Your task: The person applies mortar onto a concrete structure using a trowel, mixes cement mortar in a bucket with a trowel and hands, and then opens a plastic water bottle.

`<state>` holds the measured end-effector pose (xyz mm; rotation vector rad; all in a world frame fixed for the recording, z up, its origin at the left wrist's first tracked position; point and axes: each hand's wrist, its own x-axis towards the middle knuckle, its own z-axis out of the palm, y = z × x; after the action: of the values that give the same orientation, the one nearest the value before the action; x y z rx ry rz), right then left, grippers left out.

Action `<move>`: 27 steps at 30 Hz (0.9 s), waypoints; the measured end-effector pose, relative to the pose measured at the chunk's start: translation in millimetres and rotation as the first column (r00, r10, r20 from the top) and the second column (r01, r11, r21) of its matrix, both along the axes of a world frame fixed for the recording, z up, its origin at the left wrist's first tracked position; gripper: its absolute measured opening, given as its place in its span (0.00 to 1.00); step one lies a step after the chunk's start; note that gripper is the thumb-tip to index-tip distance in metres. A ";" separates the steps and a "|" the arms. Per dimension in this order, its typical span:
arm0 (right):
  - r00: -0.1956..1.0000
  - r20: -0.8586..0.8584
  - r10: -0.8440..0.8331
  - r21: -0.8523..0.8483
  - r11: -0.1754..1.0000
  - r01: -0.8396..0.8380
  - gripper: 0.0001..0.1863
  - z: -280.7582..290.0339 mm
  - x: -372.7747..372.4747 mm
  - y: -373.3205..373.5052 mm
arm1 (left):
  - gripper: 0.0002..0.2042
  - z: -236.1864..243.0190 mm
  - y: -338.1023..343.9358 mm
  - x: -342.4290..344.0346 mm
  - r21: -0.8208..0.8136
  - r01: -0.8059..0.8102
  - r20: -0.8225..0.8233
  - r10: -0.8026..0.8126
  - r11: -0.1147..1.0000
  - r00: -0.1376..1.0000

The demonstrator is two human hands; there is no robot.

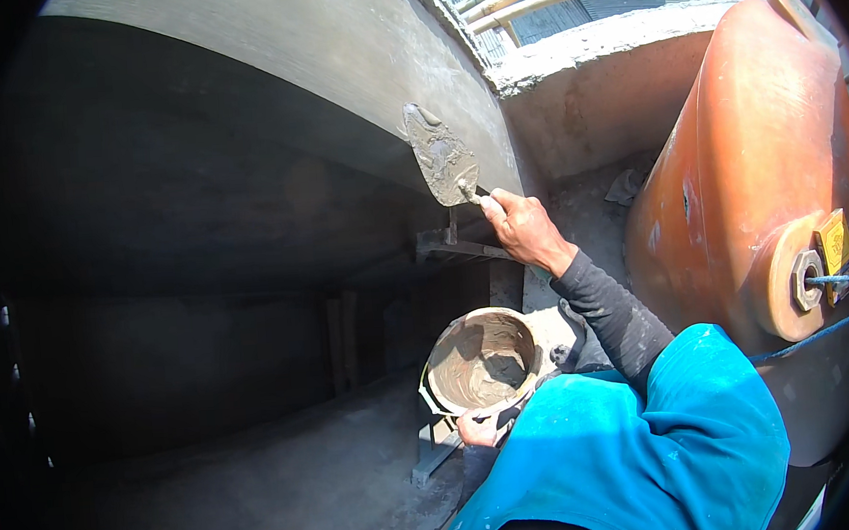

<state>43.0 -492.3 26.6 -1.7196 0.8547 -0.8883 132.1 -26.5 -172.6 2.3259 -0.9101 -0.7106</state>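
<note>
Blue shirt (605, 449) right up close, filling the bottom of the view, and from it the dark right sleeve (610, 311) reaches up and away. At the end of it, the right hand (528, 231): grip closed firmly round the trowel (467, 191) at its handle end, thumb laid toward the blade. And that blade's loaded, wet grey mortar (441, 151) smeared across its face, tip pointing up and a little left. It sits over the lower edge of the pale grey wall (301, 52), dark shadow falling away beneath; whether steel meets wall, you can't tell from here.

Down below, the bucket (452, 369), mouth facing us, more mortar at the bottom and caked up the sides. Left hand (477, 429) on its near side, grip curled on the rim, the wrist partly lost behind the shirt.

Out to the right, a big orange tank (730, 135), with a grey fitting (806, 283), a yellow tag (836, 236) just beside it and blue rope (847, 279) across. Beyond, a sunlit ledge (616, 43), and bamboo poles (554, 3) at the top.
</note>
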 end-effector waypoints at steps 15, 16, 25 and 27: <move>0.967 0.157 -0.200 -0.218 0.948 0.232 0.10 -46.4 46.2 65.5 | 0.06 51.2 -23.1 -19.1 0.023 0.022 0.212 -0.027 0.999 0.977; 0.959 0.139 -0.245 -0.257 0.927 0.274 0.11 -41.5 50.0 59.7 | 0.06 51.4 -22.7 -20.0 0.004 0.027 0.222 -0.028 1.000 0.975; 0.952 -0.037 -0.303 -0.358 0.894 0.271 0.13 -53.5 60.8 34.7 | 0.06 51.0 -12.8 -8.5 -0.063 0.024 0.174 -0.012 0.998 0.985; 0.958 -0.059 -0.282 -0.372 0.896 0.241 0.14 -56.8 56.8 32.1 | 0.06 48.6 -10.2 -8.4 -0.094 0.032 0.180 -0.014 0.995 0.984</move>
<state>99.8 -460.2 -30.2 -2.0167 1.0670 -1.1996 123.6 -36.7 -124.0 2.3241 -1.0282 -0.4603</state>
